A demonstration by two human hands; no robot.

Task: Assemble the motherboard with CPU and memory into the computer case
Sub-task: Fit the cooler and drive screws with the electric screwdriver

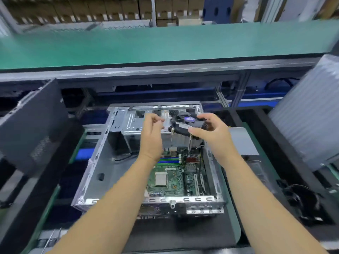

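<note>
A person is standing over an open computer case (95, 158) that is lying flat on a dark mat. The green motherboard (170, 178) is already sitting inside the case, toward the right side. The shiny square CPU (161, 178) is sitting in the middle of the board, with nothing on top of it yet. Thin colored memory slots (167, 160) are lying just past it, but it is too blurry to tell if memory sticks are in them.

The right hand (209, 129) is holding a round cooler fan (185, 123) up in the air, above the far part of the case. Its fingers and thumb are curling around the fan's edge. The fan is tilting, and its long screws are pointing down. It is probably being held high so it can be lined up over the CPU.

The left hand (152, 132) is reaching up beside the fan. Its fingers are bending in loosely, and it does not seem to be holding anything. Both arms are stretching forward over the case.
</note>
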